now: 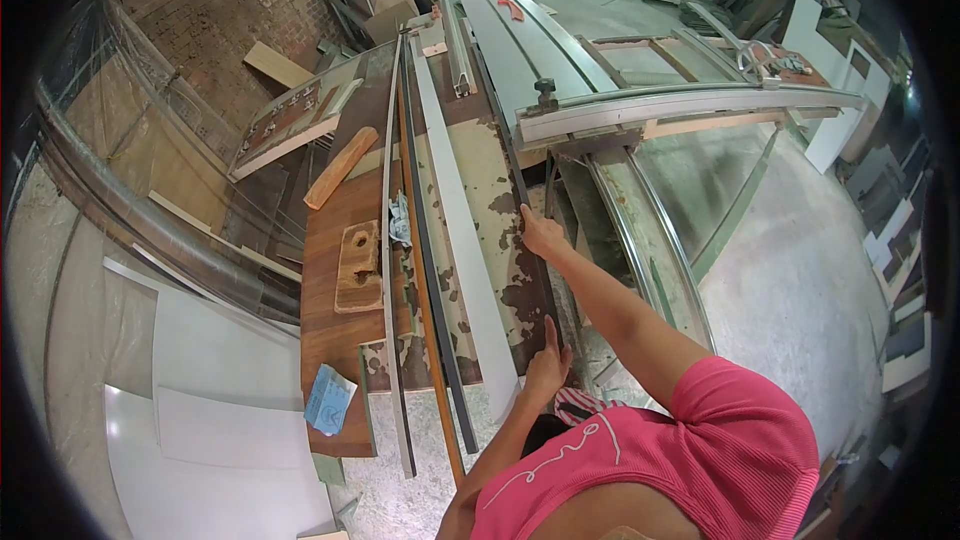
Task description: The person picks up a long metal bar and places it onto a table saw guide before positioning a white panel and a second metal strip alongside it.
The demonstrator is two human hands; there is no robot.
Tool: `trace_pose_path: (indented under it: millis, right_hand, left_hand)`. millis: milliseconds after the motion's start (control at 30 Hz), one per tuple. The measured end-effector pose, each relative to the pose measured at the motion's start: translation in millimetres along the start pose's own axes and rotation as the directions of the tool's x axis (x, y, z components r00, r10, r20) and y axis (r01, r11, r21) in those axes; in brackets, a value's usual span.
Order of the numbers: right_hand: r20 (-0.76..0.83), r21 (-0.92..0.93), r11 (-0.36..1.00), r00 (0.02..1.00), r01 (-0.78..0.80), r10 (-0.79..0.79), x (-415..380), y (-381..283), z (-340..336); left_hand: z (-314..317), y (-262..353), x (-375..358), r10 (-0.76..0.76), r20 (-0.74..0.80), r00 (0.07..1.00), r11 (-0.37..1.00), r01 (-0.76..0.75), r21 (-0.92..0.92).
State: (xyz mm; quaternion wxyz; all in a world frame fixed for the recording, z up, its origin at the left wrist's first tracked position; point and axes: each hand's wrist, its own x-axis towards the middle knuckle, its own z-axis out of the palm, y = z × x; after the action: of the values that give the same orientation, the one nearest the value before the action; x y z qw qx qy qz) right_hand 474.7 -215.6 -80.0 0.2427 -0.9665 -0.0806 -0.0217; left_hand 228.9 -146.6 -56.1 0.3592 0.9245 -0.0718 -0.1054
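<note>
A long dark strip (535, 290) runs along the right edge of the worn, patchy tabletop (497, 205). My right hand (543, 232) touches it farther up, with the index finger stretched out. Nearer to my body, my left hand (548, 368) rests at the strip's lower part, index finger extended and the other fingers apart. Neither hand visibly grips anything, though their undersides are hidden. To the left lie a long white strip (455, 200), a black strip (432, 260) and a thin orange-brown rod (425, 305).
On the left, a wooden block with holes (358, 268), a wood piece (341, 168) and a blue paper packet (330, 400) lie on the brown board. A metal crossbar (680, 110) and sliding table (520, 35) stand beyond my right arm. White panels (220, 400) lie lower left.
</note>
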Motion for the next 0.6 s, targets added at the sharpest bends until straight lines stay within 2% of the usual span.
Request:
trace_pose_path:
  millis: [533,600]
  right_hand:
    - [-0.047,0.001,0.999,0.998,0.040,-0.039,25.8,1.8,10.8]
    - [0.093,0.004,0.999,0.995,-0.035,0.034,31.4,0.1,10.5]
  left_hand:
    - [-16.1,-5.0,20.0,-0.033,0.047,0.998,0.997,0.030,0.070]
    - [-19.4,-6.0,21.8,-0.074,0.077,0.994,0.997,0.071,0.042]
